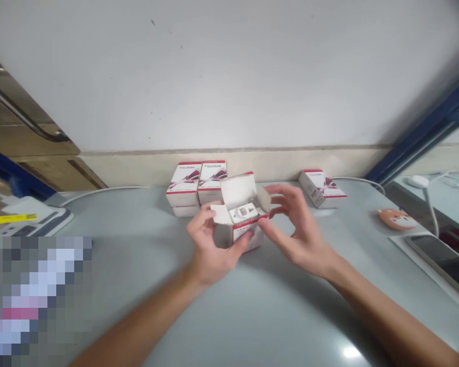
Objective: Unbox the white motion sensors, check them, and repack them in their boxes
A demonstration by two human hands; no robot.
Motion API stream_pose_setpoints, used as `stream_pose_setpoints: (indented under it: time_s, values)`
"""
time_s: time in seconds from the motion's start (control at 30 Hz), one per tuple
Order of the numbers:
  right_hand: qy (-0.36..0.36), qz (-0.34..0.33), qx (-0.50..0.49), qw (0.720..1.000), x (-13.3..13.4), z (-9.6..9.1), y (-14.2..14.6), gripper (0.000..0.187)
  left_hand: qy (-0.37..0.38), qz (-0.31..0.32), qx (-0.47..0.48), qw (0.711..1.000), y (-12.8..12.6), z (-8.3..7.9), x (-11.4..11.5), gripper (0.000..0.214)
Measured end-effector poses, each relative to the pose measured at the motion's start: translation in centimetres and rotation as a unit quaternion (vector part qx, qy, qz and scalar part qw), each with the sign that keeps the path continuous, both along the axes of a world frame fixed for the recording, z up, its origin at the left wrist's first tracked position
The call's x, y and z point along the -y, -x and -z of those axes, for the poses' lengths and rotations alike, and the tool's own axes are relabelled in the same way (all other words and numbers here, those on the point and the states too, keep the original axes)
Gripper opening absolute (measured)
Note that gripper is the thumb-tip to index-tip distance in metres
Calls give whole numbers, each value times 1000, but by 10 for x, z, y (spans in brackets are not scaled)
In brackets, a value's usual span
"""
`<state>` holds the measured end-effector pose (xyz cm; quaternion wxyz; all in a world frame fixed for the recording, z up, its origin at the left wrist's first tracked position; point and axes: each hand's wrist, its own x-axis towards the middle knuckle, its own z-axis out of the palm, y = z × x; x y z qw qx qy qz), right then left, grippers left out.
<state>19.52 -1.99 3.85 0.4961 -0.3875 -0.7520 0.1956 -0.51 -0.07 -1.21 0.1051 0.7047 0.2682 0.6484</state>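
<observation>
A small white and red cardboard box (248, 237) stands on the desk with its top lid raised and its side flaps spread. Inside it sits a white plastic part (245, 211); its lower portion is hidden by the walls. My left hand (210, 257) is closed around the left side of the box, thumb across the front and fingers behind the left flap. At the right side, my right hand (306, 239) has its thumb on the front top edge and its fingers around the right flap (263, 199).
Several similar closed boxes (184, 178) are grouped behind on the left. Other boxes (321, 187) lie back right. On the right are an orange animal-faced object (398, 219) and a phone (443, 260). A power strip (42, 224) lies left; a wall (229, 76) bounds the desk (229, 316).
</observation>
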Motion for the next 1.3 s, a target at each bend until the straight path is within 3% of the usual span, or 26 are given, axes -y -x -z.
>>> stream_pose_setpoints:
  time_s: [0.1, 0.2, 0.33, 0.5, 0.57, 0.67, 0.73, 0.87, 1.03, 1.2, 1.3]
  values:
    - [8, -34, 46, 998, 1, -4, -1, 29, 78, 54, 49, 994, -3, -1, 5, 80]
    - [-1, -35, 43, 998, 2, -8, -3, 21, 117, 90, 23, 989, -1, -3, 9, 80]
    - [-24, -34, 30, 999, 3, -7, -4, 19, 37, 44, -98, 994, 6, -10, 8, 59]
    - [-82, -24, -45, 995, 1, 3, -1, 53, 15, 55, -129, 990, 10, -21, 5, 49]
    - [-99, -39, -32, 994, 0, 4, -2, 58, 14, 65, -128, 990, 10, -21, 5, 46]
    - [-114, -65, 13, 991, -2, -2, -4, 39, 2, 74, -128, 989, 8, -16, 4, 46]
    - [-116, -59, 6, 991, -3, -6, -4, 27, -16, 83, -109, 990, 7, -10, 4, 61]
    - [-122, -38, -13, 992, -2, -8, -2, 24, -30, 92, -73, 993, 5, 0, 3, 86]
    - [-123, -56, -1, 991, -7, 1, -4, 21, -20, 45, -136, 989, 9, -1, -1, 62]
    - [-148, -21, -5, 989, -11, 8, -3, 17, -19, 77, -130, 988, 11, 1, -6, 60]
    - [-142, -33, 12, 989, -11, 13, -4, 26, 9, 77, -92, 993, 7, 6, -6, 53]
